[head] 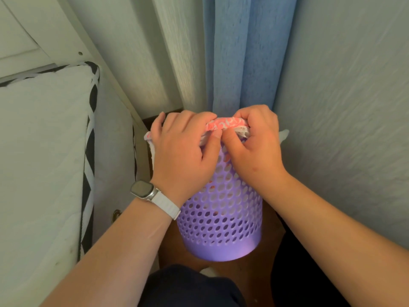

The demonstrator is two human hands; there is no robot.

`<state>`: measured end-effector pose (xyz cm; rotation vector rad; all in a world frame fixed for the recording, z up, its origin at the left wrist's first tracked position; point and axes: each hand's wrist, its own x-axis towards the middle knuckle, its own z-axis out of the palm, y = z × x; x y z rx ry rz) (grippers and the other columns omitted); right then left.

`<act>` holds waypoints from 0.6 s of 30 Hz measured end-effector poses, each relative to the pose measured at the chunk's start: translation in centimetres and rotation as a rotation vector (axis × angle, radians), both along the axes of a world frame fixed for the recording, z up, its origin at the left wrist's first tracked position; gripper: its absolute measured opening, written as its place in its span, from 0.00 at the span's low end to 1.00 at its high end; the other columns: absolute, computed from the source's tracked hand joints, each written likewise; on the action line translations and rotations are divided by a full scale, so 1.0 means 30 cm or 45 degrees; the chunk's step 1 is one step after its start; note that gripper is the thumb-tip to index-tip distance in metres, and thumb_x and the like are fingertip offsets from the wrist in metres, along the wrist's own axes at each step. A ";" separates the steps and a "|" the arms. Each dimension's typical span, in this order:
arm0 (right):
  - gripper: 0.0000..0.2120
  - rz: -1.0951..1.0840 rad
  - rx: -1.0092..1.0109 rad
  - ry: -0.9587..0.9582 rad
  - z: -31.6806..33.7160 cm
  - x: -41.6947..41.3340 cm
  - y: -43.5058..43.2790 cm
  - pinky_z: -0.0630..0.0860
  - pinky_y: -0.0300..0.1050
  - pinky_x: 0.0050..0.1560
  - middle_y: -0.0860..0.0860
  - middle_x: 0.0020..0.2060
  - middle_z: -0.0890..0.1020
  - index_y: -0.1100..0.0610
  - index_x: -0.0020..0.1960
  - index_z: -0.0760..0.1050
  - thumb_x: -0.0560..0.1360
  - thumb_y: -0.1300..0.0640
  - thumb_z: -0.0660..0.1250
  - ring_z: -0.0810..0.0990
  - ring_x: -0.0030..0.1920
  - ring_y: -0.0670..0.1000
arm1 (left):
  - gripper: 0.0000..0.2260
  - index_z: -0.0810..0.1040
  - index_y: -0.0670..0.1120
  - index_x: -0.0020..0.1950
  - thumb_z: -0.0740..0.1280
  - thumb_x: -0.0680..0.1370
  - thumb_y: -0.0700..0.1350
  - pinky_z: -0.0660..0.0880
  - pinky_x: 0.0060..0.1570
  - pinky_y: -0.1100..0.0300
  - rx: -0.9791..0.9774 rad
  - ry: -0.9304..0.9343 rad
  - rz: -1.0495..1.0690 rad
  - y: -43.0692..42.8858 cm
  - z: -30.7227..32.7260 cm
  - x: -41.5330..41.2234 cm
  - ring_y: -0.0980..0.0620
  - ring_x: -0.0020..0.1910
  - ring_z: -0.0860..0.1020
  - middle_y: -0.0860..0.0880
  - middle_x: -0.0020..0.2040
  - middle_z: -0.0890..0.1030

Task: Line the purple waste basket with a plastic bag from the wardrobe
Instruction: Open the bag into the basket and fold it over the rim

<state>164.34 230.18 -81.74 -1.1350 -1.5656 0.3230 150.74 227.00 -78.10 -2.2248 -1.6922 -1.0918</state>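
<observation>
basket: purple perforated plastic waste basket (221, 218) upright on brown floor (271, 220) | left grip (183, 149): curled round white, pink-printed plastic bag (223, 126) at rim | right grip (256, 140): pinching same bag

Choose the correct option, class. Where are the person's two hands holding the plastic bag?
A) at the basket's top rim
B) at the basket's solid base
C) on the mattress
A: the left hand and right hand both pinch the plastic bag at the top rim of the purple waste basket, well above its base.
</observation>
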 end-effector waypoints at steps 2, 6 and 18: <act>0.06 0.022 -0.049 0.030 -0.004 -0.008 -0.006 0.67 0.47 0.51 0.44 0.42 0.71 0.50 0.45 0.72 0.71 0.51 0.66 0.68 0.46 0.43 | 0.08 0.79 0.50 0.52 0.63 0.78 0.50 0.64 0.58 0.49 0.013 0.033 0.013 0.006 -0.005 -0.010 0.47 0.47 0.76 0.53 0.44 0.78; 0.08 0.125 -0.145 0.068 -0.005 -0.012 -0.014 0.70 0.47 0.54 0.43 0.45 0.73 0.46 0.48 0.71 0.71 0.46 0.66 0.72 0.49 0.46 | 0.06 0.78 0.50 0.49 0.64 0.77 0.49 0.62 0.52 0.52 0.016 0.098 0.062 0.015 -0.011 -0.037 0.46 0.46 0.75 0.51 0.44 0.78; 0.17 0.219 -0.028 -0.018 -0.024 0.063 0.039 0.71 0.50 0.62 0.49 0.53 0.77 0.58 0.56 0.79 0.74 0.48 0.67 0.77 0.57 0.52 | 0.06 0.76 0.47 0.45 0.61 0.75 0.47 0.65 0.48 0.51 -0.092 -0.057 0.092 0.021 -0.008 -0.053 0.46 0.44 0.74 0.54 0.41 0.74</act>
